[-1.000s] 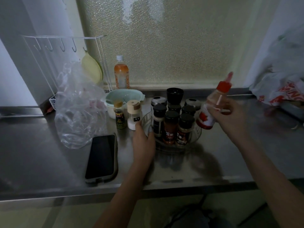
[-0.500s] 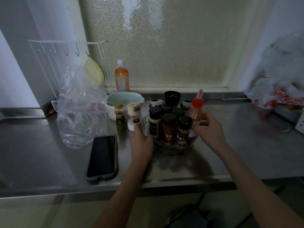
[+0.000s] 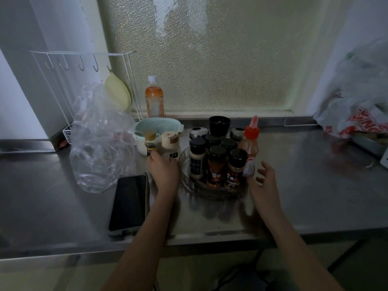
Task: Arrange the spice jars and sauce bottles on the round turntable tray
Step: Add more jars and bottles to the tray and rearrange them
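While the right hand (image 3: 265, 186) hovers with its fingers spread and nothing in its grasp just to the right of the turntable tray (image 3: 190, 181), the left hand (image 3: 162, 168) reaches to the left of the tray, its fingers curled against the lower part of a white jar with a beige lid (image 3: 171, 146); whether they actually clamp the jar cannot be told. A small dark bottle with a yellow cap (image 3: 150, 141) stands just beside that jar on its left, touching or nearly touching the same fingers. The clear, round tray sits at the centre of the steel counter (image 3: 304, 185) and carries a tight group of upright black-lidded spice jars (image 3: 216, 164), with paler contents at the near left and reddish-brown contents at the near centre and right. A sauce bottle with a red nozzle cap (image 3: 250, 147) stands upright at the tray's right edge, apart from the right hand. Behind the group stand a black cup-shaped container (image 3: 219, 125) and two silver-lidded jars (image 3: 197, 132); their exact footing is hidden. Farther left lie a pale green bowl (image 3: 157, 127), a crumpled clear plastic bag (image 3: 98, 148) and, nearer, a dark phone (image 3: 128, 203) lying flat. An orange drink bottle (image 3: 154, 97) stands at the far window ledge beside a white wire rack (image 3: 84, 66).
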Demonstrator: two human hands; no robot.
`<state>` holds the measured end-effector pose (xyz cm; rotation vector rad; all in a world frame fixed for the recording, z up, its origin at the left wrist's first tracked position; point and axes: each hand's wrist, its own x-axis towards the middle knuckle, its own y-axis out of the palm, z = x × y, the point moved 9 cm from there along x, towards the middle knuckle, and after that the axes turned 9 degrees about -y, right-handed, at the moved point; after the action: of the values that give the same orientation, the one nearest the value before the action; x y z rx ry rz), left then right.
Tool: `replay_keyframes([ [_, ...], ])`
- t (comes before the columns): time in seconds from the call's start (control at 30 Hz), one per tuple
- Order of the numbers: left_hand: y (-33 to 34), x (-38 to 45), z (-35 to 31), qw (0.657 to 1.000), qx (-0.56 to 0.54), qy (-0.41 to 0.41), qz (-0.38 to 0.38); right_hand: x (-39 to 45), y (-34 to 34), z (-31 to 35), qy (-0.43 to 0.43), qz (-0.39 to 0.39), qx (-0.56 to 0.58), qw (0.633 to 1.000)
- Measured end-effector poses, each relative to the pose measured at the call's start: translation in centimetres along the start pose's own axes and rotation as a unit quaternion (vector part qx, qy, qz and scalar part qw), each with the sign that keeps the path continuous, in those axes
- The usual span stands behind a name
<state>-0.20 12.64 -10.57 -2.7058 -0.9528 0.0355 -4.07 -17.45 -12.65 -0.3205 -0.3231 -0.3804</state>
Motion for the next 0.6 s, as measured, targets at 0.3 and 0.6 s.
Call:
replay_keyframes([
  [0.3, 1.0, 1.0, -0.6, 0.994, 0.097, 0.041, 0.028, 0.1, 0.6, 1.1, -0.047, 0.008, -0.035, 0.998],
  [0.6, -2.4, 0.0, -2.6, 0.992, -0.044, 0.087, -0.078, -0.2, 0.7, 1.7, -0.059, 0.002, -0.043, 0.997],
])
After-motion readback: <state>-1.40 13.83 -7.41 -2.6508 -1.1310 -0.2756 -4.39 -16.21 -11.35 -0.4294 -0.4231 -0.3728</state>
